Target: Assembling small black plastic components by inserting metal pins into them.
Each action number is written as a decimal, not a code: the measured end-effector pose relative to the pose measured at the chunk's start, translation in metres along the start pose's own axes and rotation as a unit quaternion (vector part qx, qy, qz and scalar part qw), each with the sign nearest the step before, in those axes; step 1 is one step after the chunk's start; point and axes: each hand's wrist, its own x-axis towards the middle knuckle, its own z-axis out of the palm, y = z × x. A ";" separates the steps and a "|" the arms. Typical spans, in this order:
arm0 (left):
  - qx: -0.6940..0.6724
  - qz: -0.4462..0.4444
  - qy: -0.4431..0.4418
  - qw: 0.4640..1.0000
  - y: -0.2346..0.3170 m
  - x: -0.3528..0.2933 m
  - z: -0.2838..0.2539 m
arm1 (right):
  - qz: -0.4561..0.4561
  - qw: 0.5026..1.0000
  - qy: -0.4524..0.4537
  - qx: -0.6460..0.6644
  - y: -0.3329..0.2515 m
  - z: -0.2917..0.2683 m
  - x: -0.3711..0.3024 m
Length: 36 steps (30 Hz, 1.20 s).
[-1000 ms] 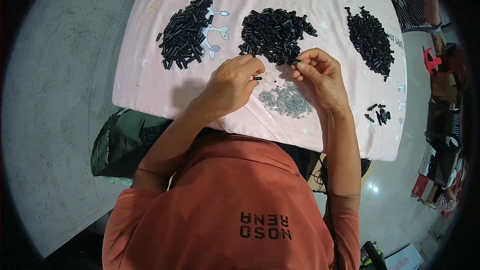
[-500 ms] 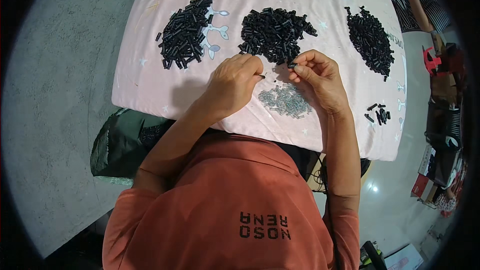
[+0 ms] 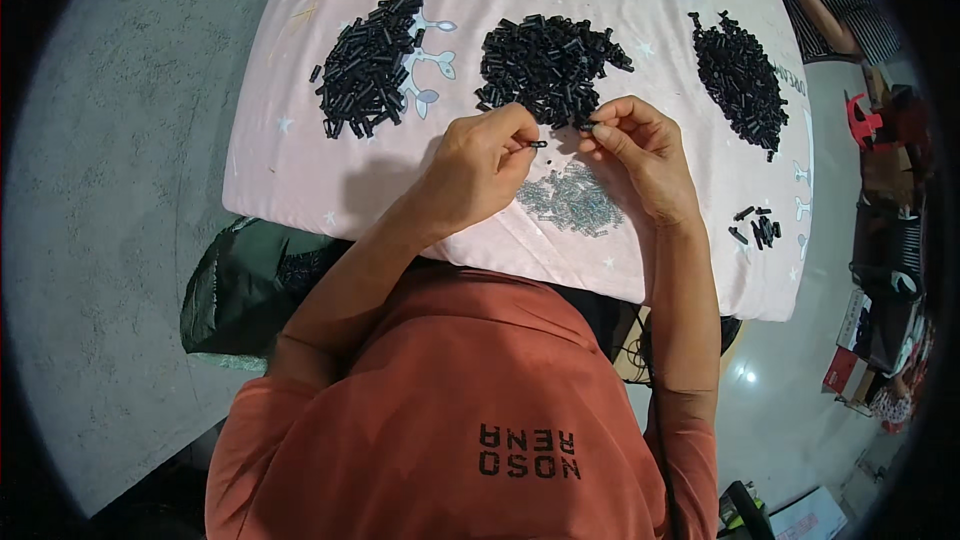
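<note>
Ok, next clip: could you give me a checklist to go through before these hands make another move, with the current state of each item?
1. Left hand has its small black piece: ok, pinched, one end showing.
2. Right hand grips a single piece: cannot tell; it meets dark pieces at the near edge of the middle black pile.
3. Clear pieces not covered by the hands: ok, mostly in view.
4. Cloth between the hands free of specks: not ok, a dark speck lies there.
5. Co-worker's arm away from both hands: ok, beyond the table's far right.
</note>
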 end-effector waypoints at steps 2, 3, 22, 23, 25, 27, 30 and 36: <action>-0.026 -0.025 -0.005 0.999 0.009 0.002 -0.003 | 0.007 1.000 -0.003 0.017 0.001 0.003 -0.001; -0.026 -0.025 -0.005 0.999 0.009 0.003 -0.002 | 0.013 0.999 -0.007 0.034 0.002 0.005 -0.002; -0.013 0.014 0.035 0.999 0.009 0.003 0.006 | 0.029 0.999 -0.039 0.017 -0.003 0.010 -0.004; -0.017 0.016 0.042 0.999 0.009 0.003 0.006 | 0.032 0.999 -0.038 0.019 -0.002 0.009 -0.004; -0.020 0.015 0.040 0.999 0.009 0.002 0.007 | 0.035 0.998 -0.038 0.022 -0.002 0.009 -0.004; -0.023 0.014 0.039 0.999 0.010 0.002 0.009 | 0.036 0.998 -0.040 0.028 -0.002 0.010 -0.004; -0.031 0.018 0.042 0.998 0.012 0.002 0.011 | 0.035 0.998 -0.042 0.026 -0.002 0.010 -0.004; -0.054 0.011 0.032 0.998 0.011 0.000 0.013 | 0.025 0.997 -0.059 0.031 -0.001 0.008 -0.003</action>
